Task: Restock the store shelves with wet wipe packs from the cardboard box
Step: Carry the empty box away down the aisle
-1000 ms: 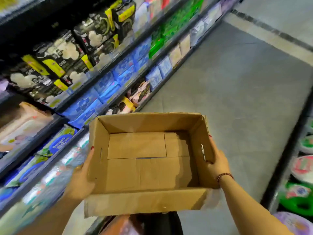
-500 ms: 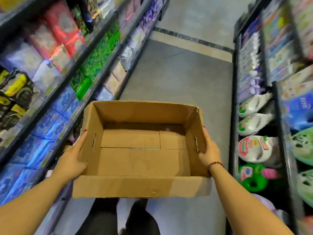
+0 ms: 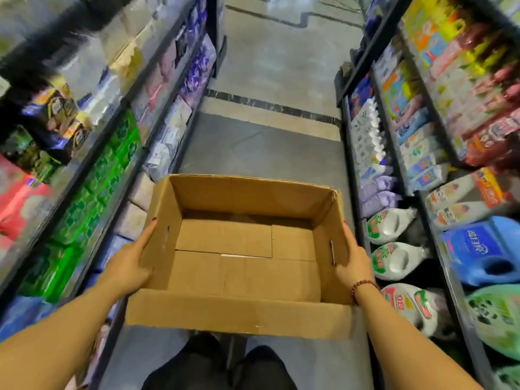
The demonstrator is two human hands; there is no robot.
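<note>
box (image 3: 244, 266) swung down aisle (image 3: 267, 153), held by l hand (image 3: 126, 266) + r hand (image 3: 356, 263); labels (image 3: 112, 170) blurred.

The cardboard box (image 3: 242, 277) sits mid-aisle above the floor (image 3: 267, 153), between the left shelves (image 3: 157, 136) and the right shelves (image 3: 409, 190); the left hand (image 3: 126, 266) holds its left wall, the right hand (image 3: 353, 263) its right wall; jugs (image 3: 394, 260) lie on the low right shelf just beside the right hand; the person's legs (image 3: 219, 367) stand beneath the box's near flap.

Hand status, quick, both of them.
Left hand: holding the cardboard box by its left wall.
Right hand: holding the same box by its right wall.
</note>
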